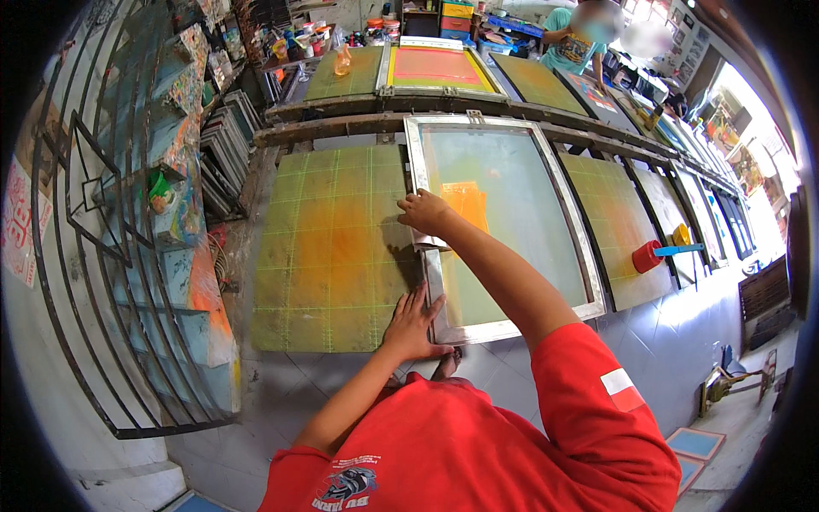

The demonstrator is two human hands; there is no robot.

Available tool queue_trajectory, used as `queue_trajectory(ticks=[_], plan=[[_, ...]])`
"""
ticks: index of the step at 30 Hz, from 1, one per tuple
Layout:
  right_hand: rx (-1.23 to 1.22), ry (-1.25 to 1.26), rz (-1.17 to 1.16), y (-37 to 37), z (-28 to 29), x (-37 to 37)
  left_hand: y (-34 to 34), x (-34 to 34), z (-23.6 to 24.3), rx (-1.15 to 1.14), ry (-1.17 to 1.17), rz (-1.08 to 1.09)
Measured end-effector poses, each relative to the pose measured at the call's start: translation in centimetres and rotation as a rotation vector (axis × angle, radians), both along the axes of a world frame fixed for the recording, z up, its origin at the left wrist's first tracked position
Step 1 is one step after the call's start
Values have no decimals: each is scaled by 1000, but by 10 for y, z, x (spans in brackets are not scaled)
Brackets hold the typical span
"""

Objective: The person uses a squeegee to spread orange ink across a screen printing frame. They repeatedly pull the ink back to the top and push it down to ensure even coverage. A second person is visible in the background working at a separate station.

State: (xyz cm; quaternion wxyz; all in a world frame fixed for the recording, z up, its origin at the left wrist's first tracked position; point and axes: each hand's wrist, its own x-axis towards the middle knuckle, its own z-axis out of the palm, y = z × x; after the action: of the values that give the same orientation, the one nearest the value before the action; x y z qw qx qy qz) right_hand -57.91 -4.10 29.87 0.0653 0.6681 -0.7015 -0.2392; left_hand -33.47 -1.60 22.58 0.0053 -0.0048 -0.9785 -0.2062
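A metal-framed printing screen (563, 205) lies on a long table, with an orange patch (467, 203) showing through its mesh. My right hand (423, 212) is closed on the frame's left rail, about halfway up. My left hand (412, 324) rests flat with spread fingers on the green gridded board (328, 247), touching the frame's near left corner. My red sleeves fill the bottom of the picture.
A red cup (646, 256) and a blue-handled tool (680, 249) sit on the board to the right. More boards and a second screen (437, 70) lie on the far row. A person in a teal shirt (570, 47) stands at the back. Metal racks (128, 230) line the left.
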Motion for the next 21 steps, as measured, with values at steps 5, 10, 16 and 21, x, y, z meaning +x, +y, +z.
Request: queue_trajectory(ticks=[5, 10, 16, 21], plan=[[-11, 53, 12, -1, 13, -10, 2, 0, -3, -22, 41, 5], [-29, 73, -4, 20, 30, -34, 1, -1, -1, 32, 43, 14], [-33, -203, -133, 54, 44, -72, 2, 0, 2, 66, 54, 27], [-254, -392, -219, 79, 49, -88, -2, 2, 5, 91, 42, 30]])
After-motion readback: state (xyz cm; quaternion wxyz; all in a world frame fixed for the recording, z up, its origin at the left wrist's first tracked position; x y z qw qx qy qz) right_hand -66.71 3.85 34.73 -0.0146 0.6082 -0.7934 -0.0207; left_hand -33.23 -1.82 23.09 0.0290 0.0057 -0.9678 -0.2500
